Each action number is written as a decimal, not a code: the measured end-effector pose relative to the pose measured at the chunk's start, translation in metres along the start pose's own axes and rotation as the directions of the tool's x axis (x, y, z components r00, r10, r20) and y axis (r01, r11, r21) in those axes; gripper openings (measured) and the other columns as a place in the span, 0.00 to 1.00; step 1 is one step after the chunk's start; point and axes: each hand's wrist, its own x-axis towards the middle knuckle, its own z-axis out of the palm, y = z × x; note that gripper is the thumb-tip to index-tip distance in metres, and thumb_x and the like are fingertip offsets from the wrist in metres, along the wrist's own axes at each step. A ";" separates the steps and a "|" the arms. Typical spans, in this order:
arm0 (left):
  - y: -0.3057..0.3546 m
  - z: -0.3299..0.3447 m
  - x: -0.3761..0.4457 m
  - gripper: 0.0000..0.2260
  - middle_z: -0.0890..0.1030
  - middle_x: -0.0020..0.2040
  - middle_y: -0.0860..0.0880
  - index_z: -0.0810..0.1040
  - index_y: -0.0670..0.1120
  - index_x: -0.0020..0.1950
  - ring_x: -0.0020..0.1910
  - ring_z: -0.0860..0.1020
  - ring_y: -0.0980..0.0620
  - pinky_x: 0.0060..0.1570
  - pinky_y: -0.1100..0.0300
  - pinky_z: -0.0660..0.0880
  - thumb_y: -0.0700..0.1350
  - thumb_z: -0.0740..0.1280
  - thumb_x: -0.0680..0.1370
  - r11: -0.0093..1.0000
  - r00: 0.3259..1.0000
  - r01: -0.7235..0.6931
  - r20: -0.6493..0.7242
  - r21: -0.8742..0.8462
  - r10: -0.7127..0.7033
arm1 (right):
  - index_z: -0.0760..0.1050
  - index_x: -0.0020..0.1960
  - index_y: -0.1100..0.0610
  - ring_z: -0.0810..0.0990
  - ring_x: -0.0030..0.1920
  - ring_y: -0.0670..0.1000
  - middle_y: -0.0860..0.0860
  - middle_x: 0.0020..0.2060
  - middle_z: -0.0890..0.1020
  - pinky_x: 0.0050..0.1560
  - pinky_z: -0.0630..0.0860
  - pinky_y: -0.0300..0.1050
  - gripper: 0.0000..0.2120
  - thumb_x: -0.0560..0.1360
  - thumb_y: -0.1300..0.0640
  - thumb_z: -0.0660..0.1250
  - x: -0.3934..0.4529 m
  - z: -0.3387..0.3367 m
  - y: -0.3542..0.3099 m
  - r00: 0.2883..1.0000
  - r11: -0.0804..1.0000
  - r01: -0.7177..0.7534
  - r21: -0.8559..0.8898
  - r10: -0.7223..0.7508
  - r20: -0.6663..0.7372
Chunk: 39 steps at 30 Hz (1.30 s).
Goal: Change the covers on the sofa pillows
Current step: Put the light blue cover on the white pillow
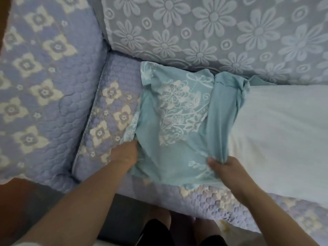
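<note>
The pillow cover [170, 121], thin teal cotton printed with a white lacy butterfly and flower motif, lies across the seat cushion [110, 107] near its back edge, its far end bunched over one end of the bare white pillow [284, 135]. The cover looks limp and wrinkled, folding wherever nothing fills it, so I judge it is only partly on or partly off the pillow; I cannot tell which.

My left hand [126, 151] has its fingers curled into the cover's left edge, gripping the cloth near the seat's front edge. My right hand [225, 166] pinches a gathered fold of the cover between thumb and fingers, just beside the pillow's near long side. I hold both sides because slack fabric slides only when it is tensioned evenly.

The pillow is soft and plump, plain off-white, and stretches toward the right end of the seat. The seat's quilted throw is lavender with cream flower patches and scalloped stitching. Behind, the backrest [213, 27] wears a pale lace with raised daisies; the armrest [35, 68] to the left carries the same quilting.
</note>
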 end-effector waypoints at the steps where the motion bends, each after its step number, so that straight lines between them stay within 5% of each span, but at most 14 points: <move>1: -0.009 0.003 -0.009 0.08 0.80 0.58 0.46 0.74 0.51 0.58 0.55 0.80 0.44 0.53 0.53 0.75 0.47 0.58 0.81 0.998 1.000 0.015 0.024 -0.063 -0.014 | 0.83 0.52 0.58 0.86 0.46 0.54 0.52 0.43 0.87 0.49 0.79 0.47 0.10 0.79 0.51 0.69 0.000 -0.008 0.001 1.000 0.999 0.002 0.041 -0.002 0.004; 5: -0.022 0.014 -0.046 0.05 0.80 0.47 0.46 0.72 0.48 0.45 0.45 0.78 0.45 0.42 0.55 0.69 0.46 0.62 0.81 0.954 0.990 -0.041 -0.144 -0.297 -0.002 | 0.83 0.54 0.55 0.86 0.49 0.52 0.49 0.46 0.88 0.52 0.78 0.48 0.10 0.79 0.51 0.69 -0.003 -0.005 -0.001 0.997 0.997 0.005 0.078 -0.011 0.082; 8: -0.003 0.013 -0.038 0.08 0.78 0.46 0.44 0.76 0.45 0.47 0.48 0.78 0.42 0.46 0.51 0.73 0.48 0.63 0.81 0.887 0.938 -0.150 -0.346 -0.436 -0.011 | 0.82 0.57 0.57 0.85 0.52 0.56 0.52 0.51 0.87 0.60 0.77 0.58 0.11 0.80 0.52 0.66 -0.004 0.015 -0.001 0.987 0.986 -0.020 0.167 -0.008 0.161; 12: 0.046 0.006 -0.006 0.28 0.64 0.74 0.37 0.65 0.45 0.75 0.74 0.63 0.37 0.72 0.41 0.62 0.61 0.58 0.82 0.799 0.957 0.157 -0.110 -0.581 -0.268 | 0.80 0.60 0.59 0.84 0.56 0.60 0.57 0.55 0.86 0.63 0.76 0.62 0.13 0.83 0.54 0.62 -0.002 0.027 0.006 0.985 0.938 -0.077 0.337 0.019 0.172; 14: 0.053 0.002 0.009 0.32 0.48 0.82 0.41 0.52 0.53 0.81 0.80 0.48 0.37 0.74 0.34 0.50 0.65 0.53 0.81 0.771 0.921 0.298 -0.041 -0.563 -0.386 | 0.80 0.60 0.58 0.85 0.54 0.58 0.55 0.53 0.86 0.58 0.78 0.58 0.12 0.84 0.57 0.59 -0.002 0.029 0.009 0.992 0.925 -0.064 0.375 0.017 0.126; 17: 0.024 -0.003 0.030 0.28 0.41 0.83 0.45 0.47 0.58 0.82 0.80 0.42 0.37 0.75 0.34 0.44 0.61 0.51 0.83 0.637 0.869 0.397 0.046 -0.661 -0.493 | 0.79 0.60 0.56 0.86 0.52 0.55 0.54 0.52 0.87 0.47 0.81 0.51 0.11 0.84 0.58 0.58 -0.004 0.028 0.011 0.995 0.887 -0.057 0.458 0.014 0.098; 19: -0.005 0.000 0.027 0.27 0.45 0.83 0.44 0.50 0.58 0.82 0.80 0.46 0.36 0.74 0.34 0.49 0.57 0.53 0.84 0.750 0.883 0.412 0.023 -0.517 -0.470 | 0.78 0.61 0.57 0.86 0.52 0.55 0.54 0.52 0.87 0.46 0.83 0.51 0.11 0.84 0.59 0.59 -0.004 0.026 0.012 0.996 0.866 -0.069 0.495 0.029 0.088; 23: -0.016 -0.005 0.004 0.20 0.74 0.64 0.37 0.77 0.42 0.65 0.65 0.72 0.36 0.63 0.43 0.71 0.54 0.62 0.81 0.905 0.865 0.069 -0.427 -0.419 -0.264 | 0.79 0.61 0.61 0.85 0.55 0.58 0.58 0.55 0.85 0.64 0.76 0.61 0.12 0.82 0.61 0.61 -0.006 0.029 0.010 0.990 0.843 -0.103 0.527 0.035 0.137; 25: 0.007 -0.011 -0.008 0.22 0.81 0.53 0.40 0.81 0.42 0.56 0.56 0.79 0.40 0.54 0.50 0.73 0.60 0.60 0.81 0.716 0.951 -0.012 -0.230 -0.698 -0.208 | 0.78 0.63 0.63 0.83 0.58 0.61 0.60 0.56 0.84 0.67 0.72 0.65 0.13 0.80 0.63 0.62 -0.009 0.034 0.008 0.979 0.823 -0.131 0.553 0.020 0.202; 27: 0.036 -0.018 -0.023 0.24 0.84 0.48 0.43 0.83 0.44 0.57 0.49 0.82 0.44 0.48 0.54 0.76 0.62 0.59 0.82 0.242 0.971 0.239 0.226 -0.940 -0.083 | 0.78 0.63 0.64 0.82 0.59 0.62 0.61 0.56 0.84 0.68 0.70 0.67 0.14 0.79 0.62 0.63 -0.011 0.039 0.005 0.972 0.813 -0.142 0.565 0.007 0.234; 29: 0.057 -0.015 -0.031 0.17 0.86 0.50 0.43 0.83 0.44 0.55 0.50 0.83 0.45 0.53 0.51 0.80 0.56 0.64 0.82 -0.038 0.941 0.333 0.329 -0.942 0.077 | 0.77 0.64 0.63 0.82 0.60 0.59 0.59 0.57 0.84 0.68 0.73 0.64 0.15 0.81 0.58 0.63 -0.014 0.039 -0.002 0.975 0.797 -0.127 0.590 -0.010 0.224; 32: 0.074 -0.010 -0.036 0.07 0.85 0.44 0.43 0.80 0.46 0.43 0.49 0.82 0.46 0.56 0.49 0.79 0.45 0.70 0.80 -0.004 0.980 0.200 0.199 -0.980 0.026 | 0.76 0.68 0.57 0.82 0.62 0.55 0.54 0.61 0.83 0.64 0.76 0.59 0.23 0.80 0.44 0.59 -0.015 0.033 -0.005 0.964 0.740 -0.141 0.658 -0.048 0.260; 35: 0.065 -0.005 -0.030 0.11 0.81 0.39 0.45 0.77 0.49 0.37 0.44 0.79 0.47 0.50 0.48 0.77 0.44 0.73 0.78 -0.033 0.989 0.138 0.139 -0.990 -0.041 | 0.77 0.67 0.59 0.79 0.64 0.61 0.57 0.63 0.81 0.65 0.73 0.66 0.23 0.76 0.48 0.68 -0.013 0.031 -0.002 0.945 0.779 -0.124 0.615 -0.095 0.312; 39: 0.043 -0.015 -0.037 0.14 0.75 0.37 0.47 0.72 0.50 0.35 0.41 0.75 0.49 0.45 0.54 0.73 0.47 0.71 0.79 0.242 0.995 0.017 -0.006 -0.970 -0.096 | 0.84 0.57 0.58 0.75 0.60 0.77 0.62 0.57 0.84 0.59 0.67 0.77 0.14 0.73 0.54 0.76 -0.006 0.041 -0.004 0.963 0.883 -0.077 0.462 -0.054 0.264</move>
